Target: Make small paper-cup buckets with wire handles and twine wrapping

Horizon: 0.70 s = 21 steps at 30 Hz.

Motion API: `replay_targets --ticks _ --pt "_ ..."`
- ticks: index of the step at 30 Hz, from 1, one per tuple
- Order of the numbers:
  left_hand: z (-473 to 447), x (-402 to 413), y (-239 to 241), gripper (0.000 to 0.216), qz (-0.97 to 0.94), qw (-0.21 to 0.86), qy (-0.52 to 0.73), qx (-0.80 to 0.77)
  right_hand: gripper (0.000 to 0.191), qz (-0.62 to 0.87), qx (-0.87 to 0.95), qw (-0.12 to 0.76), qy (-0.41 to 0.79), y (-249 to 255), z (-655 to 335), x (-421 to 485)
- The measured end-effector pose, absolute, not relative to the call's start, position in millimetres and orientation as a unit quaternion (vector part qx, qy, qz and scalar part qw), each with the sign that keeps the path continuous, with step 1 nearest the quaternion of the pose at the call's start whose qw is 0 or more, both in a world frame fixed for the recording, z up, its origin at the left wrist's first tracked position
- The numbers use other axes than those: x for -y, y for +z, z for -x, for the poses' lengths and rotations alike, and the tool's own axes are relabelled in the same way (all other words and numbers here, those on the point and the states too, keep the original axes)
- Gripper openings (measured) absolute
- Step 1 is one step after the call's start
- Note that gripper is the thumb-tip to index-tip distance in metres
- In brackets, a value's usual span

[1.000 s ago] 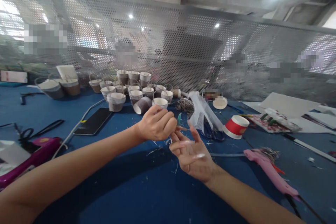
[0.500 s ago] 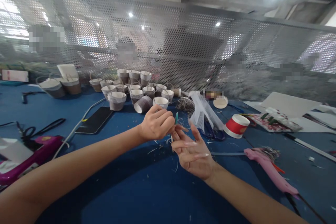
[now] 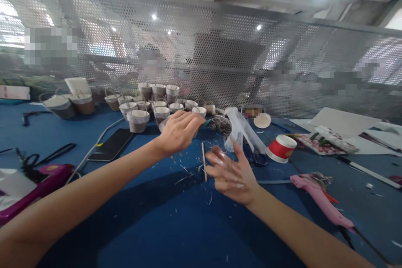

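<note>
My left hand [image 3: 181,130] is raised over the table with its fingers closed. A small teal piece [image 3: 206,124] sticks out past its fingertips; what kind of thing it is cannot be made out. To its right, my right hand [image 3: 234,173] is palm up with the thumb away from loosely bent, slightly blurred fingers, and nothing shows in it. A thin wooden stick [image 3: 204,162] lies just left of those fingers. Beyond my left hand stand several small pots with handles [image 3: 138,121], brown below and white at the rim.
White ribbon strips [image 3: 238,132] lie across dark-handled scissors [image 3: 256,157], beside a red-and-white paper cup [image 3: 282,149]. A pink glue gun [image 3: 323,203] rests at right, a magenta tool [image 3: 40,188] at left. A black phone [image 3: 111,144] lies near a cable.
My hands have come apart. The left moved up and left with the teal piece, while the right stayed nearly in place. The wooden stick now shows fully between them.
</note>
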<state>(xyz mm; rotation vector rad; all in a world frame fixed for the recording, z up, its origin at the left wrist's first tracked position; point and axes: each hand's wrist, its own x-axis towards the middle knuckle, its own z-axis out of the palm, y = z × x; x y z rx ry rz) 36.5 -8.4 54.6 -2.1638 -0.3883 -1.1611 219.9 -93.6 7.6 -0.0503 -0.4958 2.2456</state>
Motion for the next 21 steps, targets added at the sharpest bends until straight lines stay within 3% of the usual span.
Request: replay_targets --ticks 9,17,21 --pt "-54 36 54 0.032 0.92 0.165 -0.196 0.298 0.055 0.083 0.249 0.438 0.86 4 -226 85" --pt "-61 43 48 0.018 0.942 -0.031 -0.162 0.292 0.055 0.091 0.298 0.387 0.868 -1 -224 87" --pt "-60 42 44 0.019 0.948 -0.052 -0.162 0.27 0.052 0.093 0.315 0.369 0.869 -3 -224 87"
